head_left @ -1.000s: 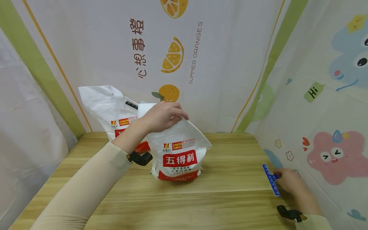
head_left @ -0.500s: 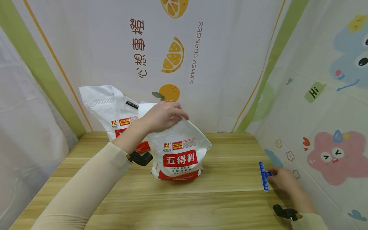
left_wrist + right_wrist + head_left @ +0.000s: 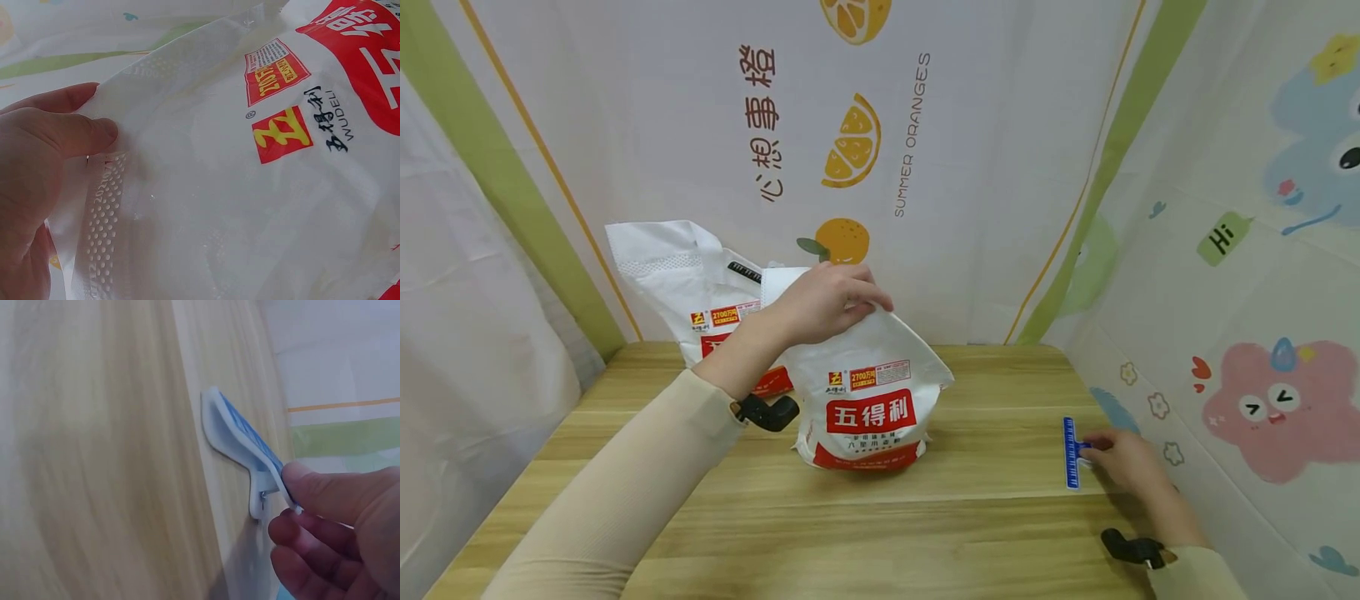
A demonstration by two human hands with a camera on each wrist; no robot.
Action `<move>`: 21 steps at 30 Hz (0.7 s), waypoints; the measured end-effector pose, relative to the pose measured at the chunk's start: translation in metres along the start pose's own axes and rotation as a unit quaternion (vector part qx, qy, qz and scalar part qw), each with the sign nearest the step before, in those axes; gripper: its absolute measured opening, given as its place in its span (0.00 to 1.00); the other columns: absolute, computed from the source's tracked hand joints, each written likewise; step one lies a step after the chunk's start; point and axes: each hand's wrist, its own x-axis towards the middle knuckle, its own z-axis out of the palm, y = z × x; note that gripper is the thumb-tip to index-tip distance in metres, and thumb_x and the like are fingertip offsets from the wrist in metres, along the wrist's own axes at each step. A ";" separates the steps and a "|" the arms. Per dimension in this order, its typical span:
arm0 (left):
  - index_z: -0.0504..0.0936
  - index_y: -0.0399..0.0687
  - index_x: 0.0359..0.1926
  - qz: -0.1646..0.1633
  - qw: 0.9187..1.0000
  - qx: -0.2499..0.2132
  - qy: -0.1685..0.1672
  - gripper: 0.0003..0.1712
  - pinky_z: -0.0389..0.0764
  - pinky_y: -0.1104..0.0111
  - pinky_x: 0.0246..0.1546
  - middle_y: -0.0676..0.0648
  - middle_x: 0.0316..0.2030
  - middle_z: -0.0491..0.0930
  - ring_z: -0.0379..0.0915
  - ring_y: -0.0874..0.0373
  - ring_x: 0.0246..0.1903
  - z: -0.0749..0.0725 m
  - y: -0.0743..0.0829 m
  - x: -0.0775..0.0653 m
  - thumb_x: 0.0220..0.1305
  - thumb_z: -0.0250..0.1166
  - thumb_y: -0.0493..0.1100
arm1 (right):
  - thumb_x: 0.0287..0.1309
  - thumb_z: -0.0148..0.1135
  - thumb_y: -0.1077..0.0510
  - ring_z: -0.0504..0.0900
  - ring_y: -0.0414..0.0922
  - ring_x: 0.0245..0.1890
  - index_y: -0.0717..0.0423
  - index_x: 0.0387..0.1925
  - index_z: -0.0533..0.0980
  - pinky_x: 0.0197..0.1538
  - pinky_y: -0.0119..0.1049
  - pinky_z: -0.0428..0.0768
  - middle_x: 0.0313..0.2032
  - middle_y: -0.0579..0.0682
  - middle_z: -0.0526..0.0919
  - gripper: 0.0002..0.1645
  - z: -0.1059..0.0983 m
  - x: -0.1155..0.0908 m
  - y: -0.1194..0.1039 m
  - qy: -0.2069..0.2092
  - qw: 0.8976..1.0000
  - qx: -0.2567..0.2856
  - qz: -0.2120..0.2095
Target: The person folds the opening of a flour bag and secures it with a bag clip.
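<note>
Near the middle of the table stands a white flour bag with red labels. My left hand grips its top edge, and in the left wrist view the thumb lies flat against the bag just above a dotted strip. At the right side, my right hand pinches the handle of a blue bag clip. Seen from the right wrist, the clip has a white underside and a small spring, with the thumb on its blue lever. Its long jaw points away from the hand, close over the wood.
Behind the front bag, to the left, a second flour bag stands with its top leaning left; a black clip is at its upper edge. The wooden table meets printed curtains at the back and right.
My right hand has moved the blue clip a little left and away from me, and the clip has turned more upright in the view. My left hand and both bags have stayed in place.
</note>
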 end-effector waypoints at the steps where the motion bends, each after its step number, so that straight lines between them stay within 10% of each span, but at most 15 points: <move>1: 0.94 0.53 0.52 0.001 1.000 0.000 0.001 0.12 0.79 0.55 0.48 0.49 0.42 0.88 0.82 0.50 0.42 0.000 0.000 0.000 0.74 0.71 0.35 | 0.74 0.69 0.57 0.86 0.66 0.51 0.71 0.59 0.82 0.56 0.64 0.83 0.50 0.69 0.88 0.22 0.000 0.001 -0.002 -0.001 1.000 0.003 0.003; 12: 0.94 0.52 0.51 0.003 1.000 -0.003 0.004 0.12 0.80 0.56 0.48 0.49 0.43 0.88 0.82 0.50 0.42 0.001 -0.002 0.000 0.73 0.71 0.34 | 0.72 0.67 0.51 0.85 0.64 0.49 0.79 0.59 0.75 0.52 0.57 0.84 0.51 0.74 0.84 0.32 -0.002 0.005 -0.010 -0.039 0.995 0.041 0.080; 21: 0.94 0.52 0.52 0.001 1.000 0.002 -0.001 0.12 0.79 0.55 0.48 0.49 0.43 0.88 0.82 0.50 0.43 0.000 -0.002 0.000 0.74 0.71 0.35 | 0.76 0.62 0.46 0.78 0.50 0.36 0.76 0.53 0.83 0.35 0.38 0.75 0.38 0.60 0.82 0.31 0.001 0.005 -0.011 -0.048 0.984 0.117 0.122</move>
